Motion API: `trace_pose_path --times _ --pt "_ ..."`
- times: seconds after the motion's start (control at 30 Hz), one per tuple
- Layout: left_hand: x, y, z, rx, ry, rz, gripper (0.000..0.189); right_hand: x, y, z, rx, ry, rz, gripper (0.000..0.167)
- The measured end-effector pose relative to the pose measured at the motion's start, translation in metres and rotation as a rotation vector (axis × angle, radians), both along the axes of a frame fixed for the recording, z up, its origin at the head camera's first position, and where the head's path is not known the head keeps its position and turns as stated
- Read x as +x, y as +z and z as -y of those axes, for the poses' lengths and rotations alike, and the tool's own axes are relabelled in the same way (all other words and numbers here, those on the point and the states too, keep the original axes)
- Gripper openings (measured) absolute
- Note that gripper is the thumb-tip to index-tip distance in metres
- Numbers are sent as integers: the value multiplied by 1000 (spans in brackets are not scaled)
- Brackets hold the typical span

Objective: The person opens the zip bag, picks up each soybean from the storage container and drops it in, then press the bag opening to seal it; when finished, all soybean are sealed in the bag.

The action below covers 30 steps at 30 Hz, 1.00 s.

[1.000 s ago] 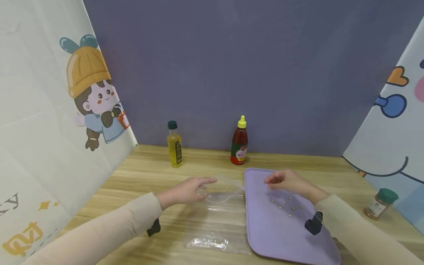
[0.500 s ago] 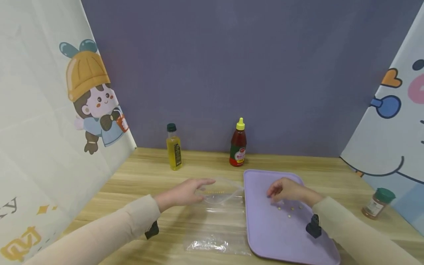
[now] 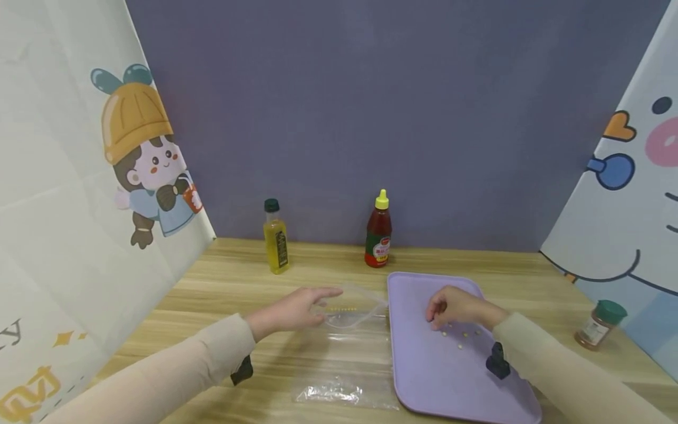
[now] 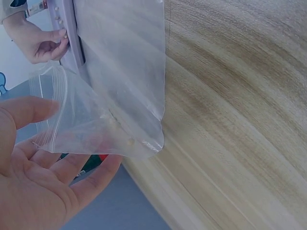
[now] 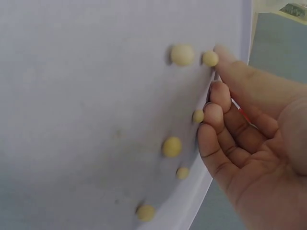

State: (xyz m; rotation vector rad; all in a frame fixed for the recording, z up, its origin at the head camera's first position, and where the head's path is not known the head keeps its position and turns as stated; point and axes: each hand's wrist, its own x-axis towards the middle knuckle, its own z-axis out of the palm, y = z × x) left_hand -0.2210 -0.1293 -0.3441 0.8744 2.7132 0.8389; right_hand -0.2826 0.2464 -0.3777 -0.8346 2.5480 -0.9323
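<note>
My left hand (image 3: pixel 296 307) holds a clear zip bag (image 4: pixel 115 72) by its mouth, thumb on one side and fingers behind the film. The bag (image 3: pixel 346 359) lies along the table with its mouth raised and gaping, and a row of soybeans shows through it. Over the purple tray (image 3: pixel 424 377) my right hand (image 3: pixel 458 306) reaches down with curled fingers. In the right wrist view its thumb and forefinger tips are at a soybean (image 5: pixel 209 58). Several other soybeans (image 5: pixel 171 147) lie loose on the tray close to the fingers.
An oil bottle (image 3: pixel 276 241) with a dark cap and a red sauce bottle (image 3: pixel 378 235) with a yellow nozzle stand at the back of the wooden table (image 3: pixel 222 277). A green-lidded spice jar (image 3: pixel 598 327) stands right of the tray. A dark blue curtain (image 3: pixel 339 118) hangs behind.
My right hand has come down and slightly right onto the tray, its fingertips closing in at the beans. The left hand and the bag have stayed put.
</note>
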Motion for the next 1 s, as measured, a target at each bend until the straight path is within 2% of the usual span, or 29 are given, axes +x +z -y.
trace_pose_path --times 0.33,0.47,0.57,0.73,0.87,1.0 --pt "-2 -3 -1 5 -3 -10 63 -3 -2 -2 4 6 -81 4" --pt "-3 -4 -2 -7 3 -19 63 -3 1 1 4 -14 -102 5" --pt "-5 -5 -3 -13 3 -19 63 -2 10 8 -34 -51 -78 11" --pt "-6 -4 -5 -15 7 -16 63 3 30 30 -177 -101 -17 24" --pt "-4 -3 -6 -14 2 -20 63 10 44 53 -251 -93 -24 25" --pt "-3 -2 -6 -12 -2 -21 63 17 51 77 -285 -76 -21 24"
